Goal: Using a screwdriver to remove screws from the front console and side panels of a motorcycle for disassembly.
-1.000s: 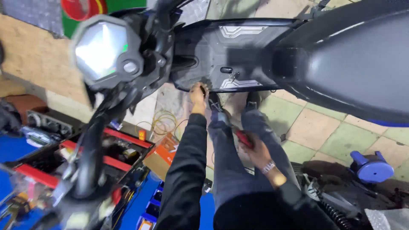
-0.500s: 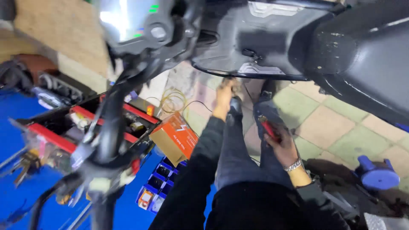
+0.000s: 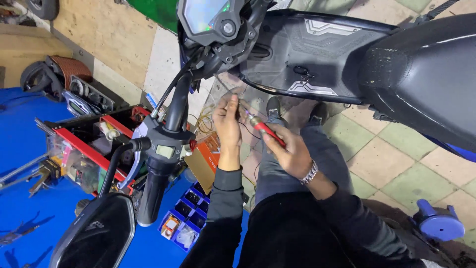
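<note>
Red-handled soldering iron (image 3: 266,130), slim, with a metal tip: clenched in your right hand (image 3: 291,151), tip slanted up toward thin wires (image 3: 244,104) just below the black plastic scooter body panel (image 3: 317,54). It lies between your two hands, close under that panel.

Thin wires: pinched in the fingertips of your left hand (image 3: 227,120), which is raised beside the iron's tip. Whether the tip touches the wires is too small to tell.

Right hand: closed around the red handle, a silver metal bracelet (image 3: 310,173) at the wrist.

Black scooter body panel with grey angular trim: directly above both hands. A black padded seat (image 3: 426,74) adjoins it on the right.

Lit instrument display (image 3: 206,15): left of the panel, at the top.

Black handlebar grip (image 3: 153,191) with switch housing: left of the panel and lower, beside your left forearm. A black mirror (image 3: 96,238) sits below it.

Orange cardboard box (image 3: 206,159): below the panel, just left of your left wrist.

Red and black tool tray (image 3: 84,149): farther left of the panel, on a blue mat (image 3: 25,129).

Blue compartment box (image 3: 186,218) of small parts: below the orange box.

Blue round stool (image 3: 439,223): well right of the panel, on the tiled floor (image 3: 396,168).
</note>
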